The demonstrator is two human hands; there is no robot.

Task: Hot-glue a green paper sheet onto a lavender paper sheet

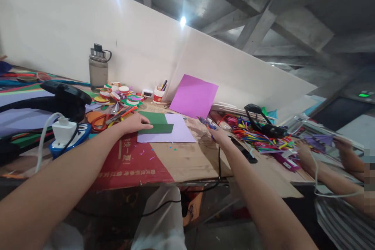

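My left hand (136, 122) is closed with the fingertips on the left edge of a folded green paper (159, 128). That paper lies partly over a pale lilac sheet (183, 131) on the cardboard. My right hand (219, 133) is wrapped round a blue glue gun (208, 123), whose tip points up and left. A black cable hangs below this hand. Behind the lilac sheet, a bright purple sheet (193, 95) leans on the white board. My right fingers are partly hidden behind the hand.
Left are orange-handled scissors (99, 122), ribbon rolls (115, 93), a water bottle (99, 68) and a blue power strip (70, 142) with a white plug. A paper cup (158, 95) holds pens. Right are a phone (243, 150), colourful strips (252, 136) and another person's hands (306, 156).
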